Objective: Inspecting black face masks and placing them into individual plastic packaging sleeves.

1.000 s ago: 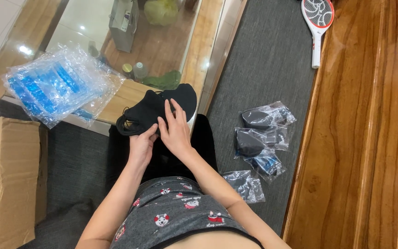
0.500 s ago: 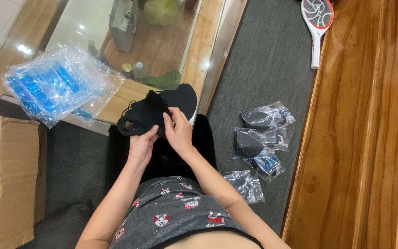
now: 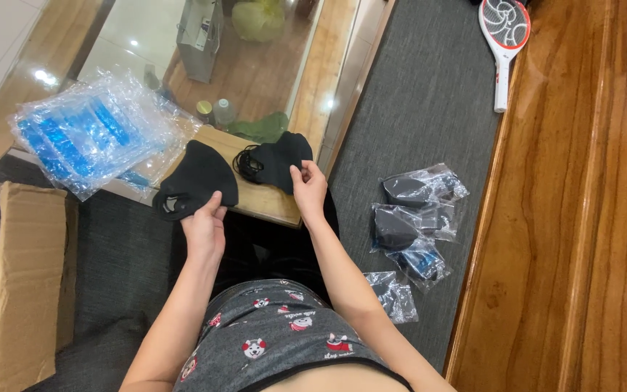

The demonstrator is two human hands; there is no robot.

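Black mask (image 3: 196,180) sat pinched in the left hand (image 3: 205,218), lying up-left of it. Right hand (image 3: 309,186) gripped what seemed several stacked masks (image 3: 276,158), just apart to the right

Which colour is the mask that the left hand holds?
Black. The mask in the left hand shows plainly in the head view.

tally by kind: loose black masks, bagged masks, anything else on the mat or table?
Loose black face masks: 2, one in left hand, one in right hand
Bagged masks on the mat: 4
Stack of clear-and-blue bags: 1
Racket-shaped swatter: 1
Cardboard box: 1
Total: 9
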